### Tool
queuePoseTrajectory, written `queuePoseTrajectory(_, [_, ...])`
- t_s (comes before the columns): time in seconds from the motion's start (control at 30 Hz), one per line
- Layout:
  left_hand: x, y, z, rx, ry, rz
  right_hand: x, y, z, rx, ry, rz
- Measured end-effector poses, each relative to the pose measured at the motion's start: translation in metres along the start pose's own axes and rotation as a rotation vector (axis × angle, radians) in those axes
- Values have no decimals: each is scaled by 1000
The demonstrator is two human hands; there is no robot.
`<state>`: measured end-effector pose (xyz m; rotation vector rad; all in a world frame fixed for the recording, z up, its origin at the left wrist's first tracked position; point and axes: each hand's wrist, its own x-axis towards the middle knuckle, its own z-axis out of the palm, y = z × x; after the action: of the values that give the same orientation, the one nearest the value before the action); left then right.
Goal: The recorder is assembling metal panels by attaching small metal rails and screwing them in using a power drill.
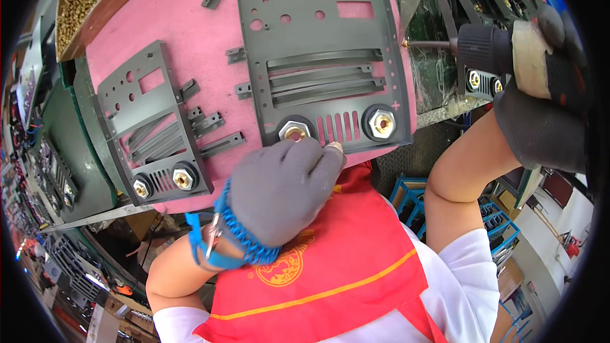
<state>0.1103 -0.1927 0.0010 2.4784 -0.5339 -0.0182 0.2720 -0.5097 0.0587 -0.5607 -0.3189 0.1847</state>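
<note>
Dark grey metal panel (311, 37) sits mid-bench, flat on a pink mat (222, 32). Upper part: round holes of mixed sizes plus one rectangular cutout. Grey strips (321, 82) show in the middle; two ends stick out past the left edge. Bottom: row of vertical slots between two brass fittings (382, 124) with hex nuts on black round bases.

Left hand (283, 184), grey glove, fingers bent at the panel's lower edge beside the left fitting; can't tell if it's gripping. Right hand (540, 114), gloved, wrapped round a driver (486, 44), bit level with the panel's right edge, brass-coloured screw (405, 43) at its tip.

Second, similar panel (140, 114) left on the mat. Wooden box (114, 9) of small brass parts, upper left. Dark green bench (89, 140) under the mat. Blue racks (413, 197) below right, pale floor (572, 216) beyond.
</note>
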Motion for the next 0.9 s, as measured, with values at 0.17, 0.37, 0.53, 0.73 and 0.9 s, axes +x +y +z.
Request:
queuePoseTrajectory(0.17, [9,-2,-19,42,7,-115,10,3,-18,-3,12,14])
queuePoseTrajectory(0.37, [-7,-10,-12,78,42,-182,17,2,-23,-6,-6,42])
queuePoseTrajectory(0.53, [-11,-15,-12,85,23,-151,25,50,1,-28,-8,63])
queuePoseTrajectory(0.73, [-10,-18,-13,86,36,-124,30,43,0,-38,-4,91])
queuePoseTrajectory(0.9, [-9,-17,-11,102,20,-123,25,55,-6,-49,12,105])
